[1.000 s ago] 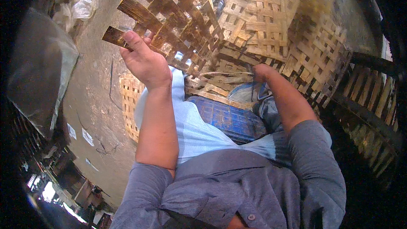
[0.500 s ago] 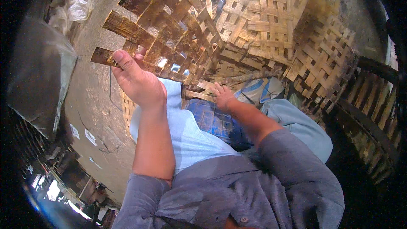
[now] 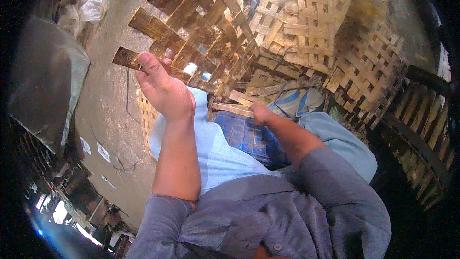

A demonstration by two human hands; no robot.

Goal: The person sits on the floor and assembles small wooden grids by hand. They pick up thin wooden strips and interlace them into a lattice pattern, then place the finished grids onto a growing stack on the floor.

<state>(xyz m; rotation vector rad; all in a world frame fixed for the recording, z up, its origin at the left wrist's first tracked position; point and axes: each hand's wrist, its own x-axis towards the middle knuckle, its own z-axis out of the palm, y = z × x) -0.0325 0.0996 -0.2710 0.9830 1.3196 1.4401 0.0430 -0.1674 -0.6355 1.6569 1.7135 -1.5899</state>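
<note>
My left hand (image 3: 165,88) is closed on the lower left edge of a brown woven bamboo panel (image 3: 196,52), with the thumb on the near side. The panel is tilted up, and its loose strip ends fan out to the left. Low at the panel's right side, my right hand (image 3: 261,114) is closed at the end of a pale bamboo strip (image 3: 243,98); its fingertips are mostly hidden. Below that hand lies a blue plastic container (image 3: 242,134), between my legs.
Two more woven bamboo panels (image 3: 306,24) (image 3: 366,76) lean at the far right. A white and blue sack (image 3: 297,101) lies beyond my right knee. Crumpled clear plastic (image 3: 88,7) and a dark sheet (image 3: 45,76) are at the left. Slatted wood (image 3: 421,134) stands at the right.
My left hand and the woven panel have shifted slightly right in view. My right hand has moved slightly right, its extended fingers now drawn in at the strip.
</note>
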